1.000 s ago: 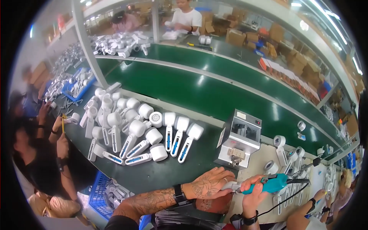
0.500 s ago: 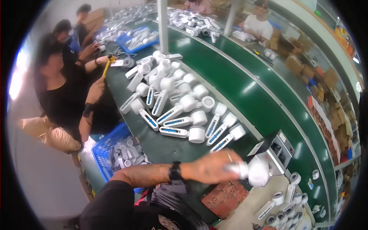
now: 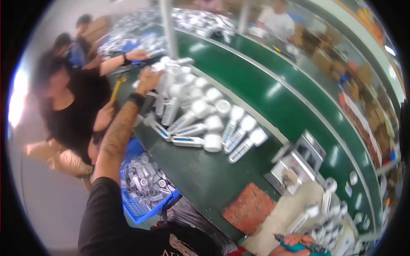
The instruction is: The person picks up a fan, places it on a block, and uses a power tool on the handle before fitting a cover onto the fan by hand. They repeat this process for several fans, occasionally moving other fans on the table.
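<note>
My left hand (image 3: pixel 149 80) reaches far out to the left, over the far end of a pile of white shower-head-shaped parts (image 3: pixel 200 111) with round heads and slim handles. Its fingers look stretched out among the parts; motion blurs them, and I make out nothing held. At the lower right edge my right hand (image 3: pixel 295 240) is closed around a teal hand tool (image 3: pixel 314 249) with a thin dark tip. More white parts (image 3: pixel 329 222) lie beside that hand on a beige sheet (image 3: pixel 273 230).
A metal box (image 3: pixel 294 166) stands right of centre, near a worn red board (image 3: pixel 249 209). A blue basket (image 3: pixel 137 217) of grey and white pieces sits below my left arm. A co-worker (image 3: pixel 70 96) at left has a yellow-handled hammer (image 3: pixel 115 89). Beyond runs a green conveyor (image 3: pixel 265 91).
My left hand has swung from beside the metal box to the far left of the pile; the white part it held is no longer visible in it. My right hand and teal tool have come into view.
</note>
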`<state>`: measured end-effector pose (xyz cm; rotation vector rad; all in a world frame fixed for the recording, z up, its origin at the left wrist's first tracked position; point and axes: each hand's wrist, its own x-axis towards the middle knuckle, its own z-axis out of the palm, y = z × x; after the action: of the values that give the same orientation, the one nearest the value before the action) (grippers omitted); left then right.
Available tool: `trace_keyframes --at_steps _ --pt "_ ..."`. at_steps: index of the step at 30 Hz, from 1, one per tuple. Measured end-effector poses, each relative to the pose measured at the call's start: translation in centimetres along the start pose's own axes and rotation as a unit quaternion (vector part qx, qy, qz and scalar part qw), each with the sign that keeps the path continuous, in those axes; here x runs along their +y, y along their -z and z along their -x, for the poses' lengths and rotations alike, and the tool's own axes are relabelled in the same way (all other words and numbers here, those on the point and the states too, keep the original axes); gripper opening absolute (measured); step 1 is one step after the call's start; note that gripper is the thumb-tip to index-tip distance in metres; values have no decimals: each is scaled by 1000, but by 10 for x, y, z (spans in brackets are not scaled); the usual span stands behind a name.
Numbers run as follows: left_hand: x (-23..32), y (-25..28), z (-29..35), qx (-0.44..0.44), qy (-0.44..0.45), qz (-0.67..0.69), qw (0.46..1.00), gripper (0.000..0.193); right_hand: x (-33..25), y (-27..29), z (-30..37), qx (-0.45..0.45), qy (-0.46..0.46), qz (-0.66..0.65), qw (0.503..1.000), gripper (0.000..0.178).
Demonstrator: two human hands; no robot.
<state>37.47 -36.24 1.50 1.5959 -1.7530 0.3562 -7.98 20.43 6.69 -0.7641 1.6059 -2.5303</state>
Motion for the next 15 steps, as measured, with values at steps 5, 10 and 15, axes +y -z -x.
trace_keyframes --at_steps 5,10,15 --pt "260 83 68 -93 -141 385 907 39 7 35 3 -29 6 57 998 67" --pt "449 137 224 -381 -368 533 660 28 -4 42 6 -46 -24 70 996 68" --pt "556 129 363 -386 -432 497 646 36 -20 51 13 -38 -18 95 995 68"
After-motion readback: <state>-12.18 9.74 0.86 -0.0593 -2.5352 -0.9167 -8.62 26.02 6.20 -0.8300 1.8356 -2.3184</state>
